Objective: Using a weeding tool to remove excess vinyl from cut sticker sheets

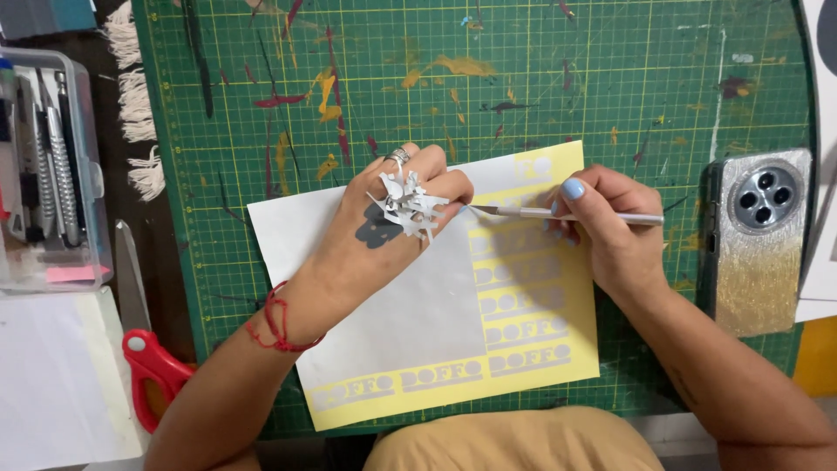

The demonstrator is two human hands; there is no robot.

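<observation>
left hand (397, 218) flat on vinyl sheet (410, 314) | right hand (602, 222) grips craft knife (567, 213), tip beside left fingers

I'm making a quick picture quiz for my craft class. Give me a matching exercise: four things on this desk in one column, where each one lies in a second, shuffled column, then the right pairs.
Things
1. scissors
2. phone
3. craft knife
4. clear plastic box

Places
A. held in the right hand, tip on the sheet
B. at the left edge, holding tools
C. on the right part of the green cutting mat, face down
D. lower left, beside the mat, red handles

Pairs: 1-D, 2-C, 3-A, 4-B
</observation>
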